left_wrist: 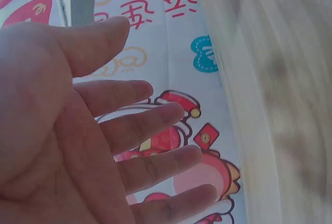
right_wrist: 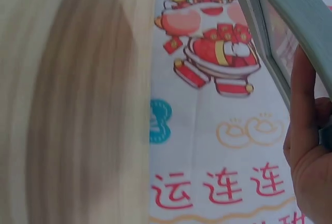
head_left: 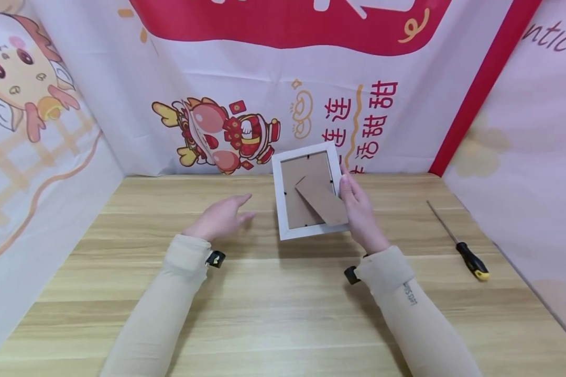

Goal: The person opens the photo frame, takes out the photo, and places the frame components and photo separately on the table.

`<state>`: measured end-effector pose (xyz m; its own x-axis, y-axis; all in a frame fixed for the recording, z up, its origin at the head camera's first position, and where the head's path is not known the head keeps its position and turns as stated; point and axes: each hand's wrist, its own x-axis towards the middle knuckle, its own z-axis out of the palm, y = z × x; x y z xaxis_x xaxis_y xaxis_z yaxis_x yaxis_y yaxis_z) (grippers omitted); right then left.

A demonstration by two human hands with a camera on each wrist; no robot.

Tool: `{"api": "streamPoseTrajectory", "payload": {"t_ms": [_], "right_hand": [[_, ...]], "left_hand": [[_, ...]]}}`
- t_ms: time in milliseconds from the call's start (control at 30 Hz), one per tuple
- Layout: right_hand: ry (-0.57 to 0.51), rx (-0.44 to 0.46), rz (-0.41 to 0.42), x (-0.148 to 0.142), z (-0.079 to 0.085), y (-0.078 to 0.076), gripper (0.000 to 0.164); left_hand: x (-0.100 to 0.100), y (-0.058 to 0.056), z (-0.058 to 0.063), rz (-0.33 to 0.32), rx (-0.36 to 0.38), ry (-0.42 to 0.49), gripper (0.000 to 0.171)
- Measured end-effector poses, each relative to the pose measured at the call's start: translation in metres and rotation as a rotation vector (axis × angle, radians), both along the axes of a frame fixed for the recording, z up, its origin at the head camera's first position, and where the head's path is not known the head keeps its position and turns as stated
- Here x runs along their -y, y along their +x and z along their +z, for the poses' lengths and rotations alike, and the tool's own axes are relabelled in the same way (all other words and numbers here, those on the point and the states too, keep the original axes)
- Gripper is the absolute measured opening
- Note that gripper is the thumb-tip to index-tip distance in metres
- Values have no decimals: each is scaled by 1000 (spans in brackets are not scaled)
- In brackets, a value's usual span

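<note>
A white picture frame (head_left: 308,191) is up above the table (head_left: 283,309), just right of the middle in the head view. Its brown back faces the head camera, and its stand leg (head_left: 324,203) sticks out. The frame tips a little to one side.

The right hand (head_left: 362,217) holds the frame by its right edge, so the frame sits to the left of that grip and touches it. In the right wrist view, the frame is at the upper right, with a finger against it.

The left hand (head_left: 221,217) has a loose grip with nothing in it. Its fingers reach toward the frame but do not touch it.

A black and yellow screwdriver (head_left: 460,247) lies on the table, at the right side of the head view.
</note>
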<state>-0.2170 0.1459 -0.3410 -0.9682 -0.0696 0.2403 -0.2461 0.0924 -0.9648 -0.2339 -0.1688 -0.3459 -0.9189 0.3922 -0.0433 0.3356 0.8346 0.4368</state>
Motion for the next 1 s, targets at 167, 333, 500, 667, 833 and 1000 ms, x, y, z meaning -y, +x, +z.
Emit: {"api": "streamPoseTrajectory", "payload": {"t_ms": [167, 333, 500, 667, 833, 1000], "right_hand": [[-62, 89, 69, 12, -3, 4, 63], [-76, 171, 121, 20, -8, 6, 59], [-53, 276, 106, 27, -17, 4, 60], [-18, 339, 65, 31, -27, 2, 58], [0, 375, 40, 33, -34, 0, 56], [-12, 423, 24, 35, -40, -2, 57]], "left_hand": [[12, -2, 5, 53, -1, 3, 64], [19, -5, 7, 58, 14, 6, 67], [19, -7, 7, 37, 27, -4, 69], [17, -7, 7, 41, 35, -10, 69], [16, -7, 6, 44, 36, -18, 69], [16, -6, 7, 43, 40, -29, 69]]}}
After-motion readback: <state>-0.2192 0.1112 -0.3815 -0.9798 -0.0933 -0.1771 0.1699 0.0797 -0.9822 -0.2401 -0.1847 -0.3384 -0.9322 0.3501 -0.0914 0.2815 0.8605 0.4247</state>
